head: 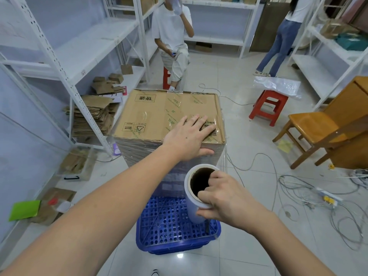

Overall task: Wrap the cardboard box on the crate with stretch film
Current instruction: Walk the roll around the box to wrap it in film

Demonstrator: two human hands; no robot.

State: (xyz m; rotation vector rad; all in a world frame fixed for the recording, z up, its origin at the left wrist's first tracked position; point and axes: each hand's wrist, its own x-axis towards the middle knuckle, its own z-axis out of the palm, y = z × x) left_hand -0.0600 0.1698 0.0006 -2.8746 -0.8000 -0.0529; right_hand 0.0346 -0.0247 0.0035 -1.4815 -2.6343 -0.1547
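A tall cardboard box (pixel 151 114) stands on a blue perforated plastic crate (pixel 169 230). Clear stretch film covers the box's near side, and a sheet of it runs from the box's right near corner down to the roll. My left hand (pixel 189 136) lies flat on the box's top near the front right corner, fingers straight, thumb over the front edge. My right hand (pixel 223 200) grips the upright roll of stretch film (pixel 194 208) at its top, fingers hooked into the cardboard core, just in front of the box above the crate.
White shelving lines the left, back and right walls. Flattened cardboard (pixel 91 116) is stacked at the left. A person sits on a red stool behind the box; another stands at the back right. A second red stool (pixel 268 108), a wooden chair (pixel 310 132) and cables (pixel 318 196) fill the right floor.
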